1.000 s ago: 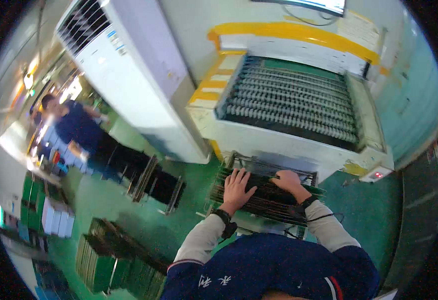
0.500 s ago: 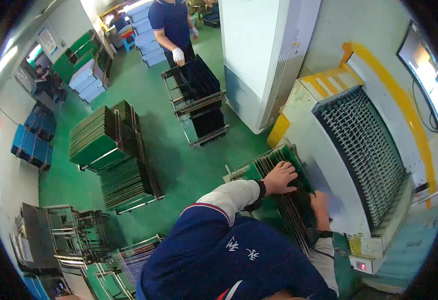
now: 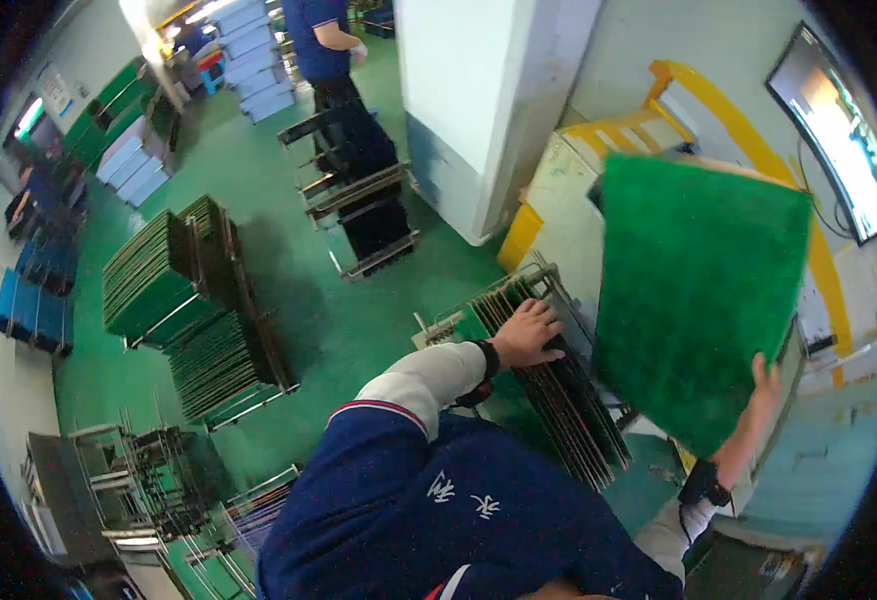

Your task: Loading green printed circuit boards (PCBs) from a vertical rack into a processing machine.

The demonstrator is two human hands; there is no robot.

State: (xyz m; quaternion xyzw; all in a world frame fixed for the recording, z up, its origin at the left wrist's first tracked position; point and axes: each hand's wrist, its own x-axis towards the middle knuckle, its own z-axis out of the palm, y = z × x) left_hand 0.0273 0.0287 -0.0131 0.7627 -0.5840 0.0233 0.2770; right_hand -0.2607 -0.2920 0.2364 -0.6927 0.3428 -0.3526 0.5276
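Note:
My right hand (image 3: pixel 753 410) grips a large green panel (image 3: pixel 698 300) by its lower right edge, fingers wrapped over the side. The panel is lifted clear of the rack and covers most of the roller machine (image 3: pixel 568 190) behind it. My left hand (image 3: pixel 528 335) lies across the top edges of thin upright panels (image 3: pixel 573 420), its fingers spread. Those panels stand close together in a metal rack (image 3: pixel 543 275) directly in front of me.
Another rack of green panels (image 3: pixel 148 270) stands on the floor to the left. Ahead is a rack of dark panels (image 3: pixel 368 190), with a co-worker (image 3: pixel 313 45) beyond it. A white cabinet (image 3: pixel 488 90) rises beside the machine. A screen (image 3: pixel 833 130) hangs at right.
My right hand has drawn a green panel up from the rack and swung it right, before the machine. My left hand stays on the panels. The co-worker's hand has left the dark rack.

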